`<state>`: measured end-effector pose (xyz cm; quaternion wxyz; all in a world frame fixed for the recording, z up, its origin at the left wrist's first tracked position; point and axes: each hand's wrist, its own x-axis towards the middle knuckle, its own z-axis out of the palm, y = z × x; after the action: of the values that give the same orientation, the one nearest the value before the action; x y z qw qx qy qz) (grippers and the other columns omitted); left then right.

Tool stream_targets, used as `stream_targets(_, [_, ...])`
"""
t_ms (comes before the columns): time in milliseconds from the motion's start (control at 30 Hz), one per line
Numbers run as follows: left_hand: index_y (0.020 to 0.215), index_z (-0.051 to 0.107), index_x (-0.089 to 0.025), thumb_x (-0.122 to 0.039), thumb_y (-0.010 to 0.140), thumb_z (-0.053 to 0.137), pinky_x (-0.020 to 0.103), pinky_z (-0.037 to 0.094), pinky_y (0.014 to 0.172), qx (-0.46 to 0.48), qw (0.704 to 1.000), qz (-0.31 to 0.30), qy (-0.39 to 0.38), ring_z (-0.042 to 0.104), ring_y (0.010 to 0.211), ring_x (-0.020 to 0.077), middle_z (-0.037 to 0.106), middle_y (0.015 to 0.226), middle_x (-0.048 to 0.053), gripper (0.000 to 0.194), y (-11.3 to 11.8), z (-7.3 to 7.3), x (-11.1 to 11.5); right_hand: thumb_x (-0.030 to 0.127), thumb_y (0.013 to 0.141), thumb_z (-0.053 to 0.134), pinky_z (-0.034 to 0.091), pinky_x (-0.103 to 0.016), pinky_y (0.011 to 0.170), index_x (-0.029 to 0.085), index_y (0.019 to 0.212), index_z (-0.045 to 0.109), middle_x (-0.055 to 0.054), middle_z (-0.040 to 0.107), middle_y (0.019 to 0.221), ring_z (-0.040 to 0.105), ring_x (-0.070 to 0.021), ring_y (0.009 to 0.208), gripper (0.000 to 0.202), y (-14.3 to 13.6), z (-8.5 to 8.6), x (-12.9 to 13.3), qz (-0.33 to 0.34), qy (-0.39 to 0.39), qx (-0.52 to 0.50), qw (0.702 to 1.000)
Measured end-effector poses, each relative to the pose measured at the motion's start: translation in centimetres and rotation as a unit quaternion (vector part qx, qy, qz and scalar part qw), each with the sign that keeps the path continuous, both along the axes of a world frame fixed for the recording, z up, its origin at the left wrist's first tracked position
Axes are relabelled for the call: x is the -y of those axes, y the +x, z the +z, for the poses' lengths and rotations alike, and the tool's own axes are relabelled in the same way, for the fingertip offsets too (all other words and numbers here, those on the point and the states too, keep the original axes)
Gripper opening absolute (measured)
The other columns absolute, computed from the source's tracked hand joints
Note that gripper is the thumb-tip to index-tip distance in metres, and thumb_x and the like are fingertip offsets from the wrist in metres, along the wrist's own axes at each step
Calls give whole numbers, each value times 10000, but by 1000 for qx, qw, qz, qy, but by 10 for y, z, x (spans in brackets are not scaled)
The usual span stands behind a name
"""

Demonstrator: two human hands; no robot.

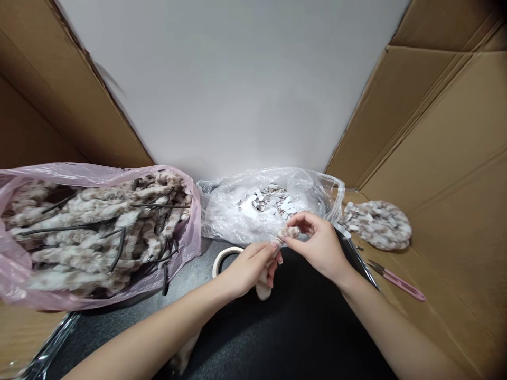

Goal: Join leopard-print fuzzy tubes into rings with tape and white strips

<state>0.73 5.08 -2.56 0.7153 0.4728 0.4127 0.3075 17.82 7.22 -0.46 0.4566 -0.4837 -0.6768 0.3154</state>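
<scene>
My left hand (251, 266) is closed around a furry cream-and-brown strip (263, 291), whose lower end hangs below the fingers. With thumb and fingers, my right hand (320, 245) pinches the strip's upper end. A thin pale band or string seems to circle the strip between the hands, too small to make out. Just behind the hands lies a clear plastic bag (222, 211) holding white tags (273, 200). Beside my left hand is a roll of masking tape (217, 259), partly covered by that hand.
At left, a pink plastic bag (194, 221) holds many furry strips (91, 211) with black cords. A furry coiled bundle (380, 224) with white tags and a pink-handled cutter (400, 285) lie at right. Cardboard walls (443, 137) flank the black work surface (309, 327).
</scene>
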Motion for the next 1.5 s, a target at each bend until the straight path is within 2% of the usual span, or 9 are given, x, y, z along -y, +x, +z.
stream_targets(167, [766,529,-168,-467,839,529,225,450,507,-27,999,-14,-11,605,563,149,600,660,22,308,-5,8,0,37,690,578,470,-270,654,210,754,586,3,625,728,594,-163,688,184,-6,1,10,-43,164,104,980])
stream_targets(467, [671,443,-180,-537,870,418,211,338,487,-19,1000,-10,13,354,457,82,383,519,-56,410,-9,14,-5,6,744,505,526,-290,730,205,895,602,-29,696,853,657,-177,789,268,-14,-3,19,67,182,122,973])
stream_targets(600, [744,426,-193,-591,831,519,185,190,452,-14,998,-66,6,205,483,63,255,578,-95,418,-16,17,-8,17,809,504,545,-299,773,196,1013,604,-40,705,912,678,-170,835,289,-11,0,19,124,139,127,974])
stream_targets(800, [741,411,-196,-511,860,510,193,199,454,-67,991,-118,3,193,502,67,257,585,-92,351,-28,16,-15,67,854,544,514,-323,956,236,1245,494,-56,664,1183,633,-162,1111,429,-1,12,16,237,-6,86,968])
stream_targets(967, [674,367,-200,-463,870,493,194,257,458,-42,988,-149,-5,224,484,61,283,571,-91,351,-31,21,-15,162,786,686,485,-391,957,246,1185,562,-53,631,1210,606,-210,1086,425,9,18,8,173,9,107,979])
stream_targets(1033, [667,377,-197,-440,876,489,198,277,466,-24,983,-182,-10,266,467,60,301,556,-90,340,-32,24,-14,175,771,709,439,-403,1002,238,1196,572,-57,617,1240,563,-230,1160,450,10,18,5,204,4,123,971])
stream_targets(1167, [675,430,-186,-414,872,474,221,365,499,-36,969,-243,-33,397,449,76,415,539,-68,304,-36,27,-14,85,820,597,479,-305,858,188,1046,647,-30,691,1004,634,-175,936,253,8,16,3,298,-44,117,946])
stream_targets(1367, [805,551,-167,-384,841,534,238,441,567,-118,972,-194,-56,565,595,133,591,671,-2,220,-35,29,-12,6,811,521,445,-243,746,163,951,662,-15,665,890,598,-140,810,253,0,15,9,289,-57,149,944])
stream_targets(1500, [787,524,-173,-495,842,570,227,383,524,-154,966,-208,-5,495,549,111,520,636,-23,331,-33,27,-11,28,839,502,432,-240,716,159,909,631,-6,646,850,576,-134,774,197,-3,13,10,285,-93,145,943])
